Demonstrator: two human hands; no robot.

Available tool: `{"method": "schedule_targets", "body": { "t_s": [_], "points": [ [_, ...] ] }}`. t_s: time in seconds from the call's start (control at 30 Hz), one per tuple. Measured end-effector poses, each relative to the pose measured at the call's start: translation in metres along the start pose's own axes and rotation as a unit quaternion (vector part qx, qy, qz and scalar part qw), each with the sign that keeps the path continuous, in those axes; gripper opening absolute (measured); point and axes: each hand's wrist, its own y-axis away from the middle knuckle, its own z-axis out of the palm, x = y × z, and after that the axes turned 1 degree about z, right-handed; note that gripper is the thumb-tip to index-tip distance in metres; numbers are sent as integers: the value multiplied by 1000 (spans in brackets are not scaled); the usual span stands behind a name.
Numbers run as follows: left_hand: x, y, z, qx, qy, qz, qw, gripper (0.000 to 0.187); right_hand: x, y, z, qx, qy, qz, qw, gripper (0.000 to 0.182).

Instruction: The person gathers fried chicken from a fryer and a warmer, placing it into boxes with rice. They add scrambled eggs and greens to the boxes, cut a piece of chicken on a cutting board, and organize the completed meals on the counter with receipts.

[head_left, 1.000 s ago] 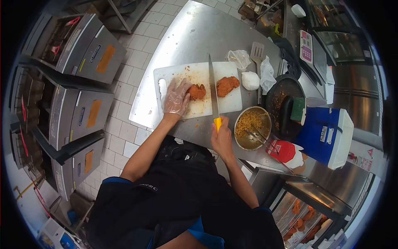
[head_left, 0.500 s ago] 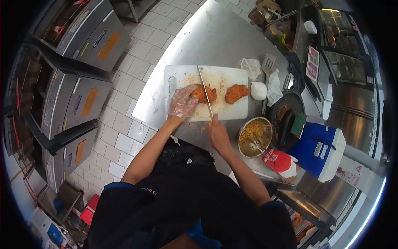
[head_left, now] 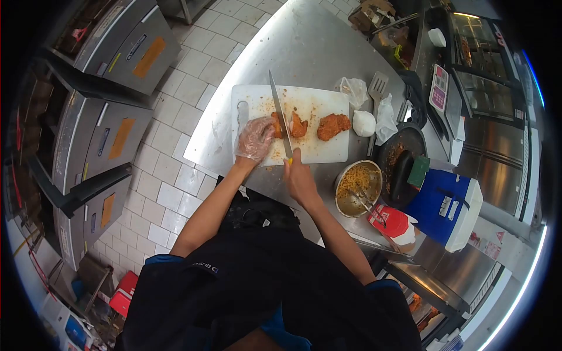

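Head view looks straight down on a white cutting board (head_left: pixel 328 153) lying on a steel counter (head_left: pixel 293 47). On it, the gloved left hand (head_left: pixel 255 139) presses flat on one end of a fried cutlet (head_left: pixel 288 124), while the right hand (head_left: pixel 300 178) is closed around the yellow handle of a long knife (head_left: pixel 279 114) whose blade lies across that cutlet. A second cutlet (head_left: pixel 333 126) sits just beside it, uncut. To slice well, I judge the holding fingers should stay curled back from the blade and the knife should be drawn in one long stroke, not pressed, so the crust stays on. A bowl of noodles (head_left: pixel 357 188) stands near the right wrist.
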Motion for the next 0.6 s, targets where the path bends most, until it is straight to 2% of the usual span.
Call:
{"method": "schedule_targets", "body": {
  "t_s": [0.1, 0.2, 0.3, 0.37, 0.43, 0.5, 0.6],
  "points": [
    [0, 2, 1, 19, 8, 0, 1000, 25, 0, -25, 15, 40, -35, -23, 998, 33],
    [2, 6, 4, 33, 34, -5, 999, 26, -3, -17, 0, 44, -55, -21, 997, 33],
    [4, -1, 2, 29, 75, -33, 996, 28, -19, 11, -39, 36, -56, -4, 998, 29],
    [6, 1, 1, 16, 97, -64, 993, 30, -11, 26, -51, 72, -42, 39, 996, 31],
    [6, -3, 2, 29, -22, 7, 999, 32, 9, 24, -45, 49, -15, 39, 998, 32],
    [6, -2, 3, 16, -46, 14, 999, 34, 26, 20, -35, 23, 7, 41, 999, 32],
    [8, -6, -1, 1, -66, 15, 998, 35, 30, -5, -18, 6, -32, 34, 999, 33]
  ]
}}
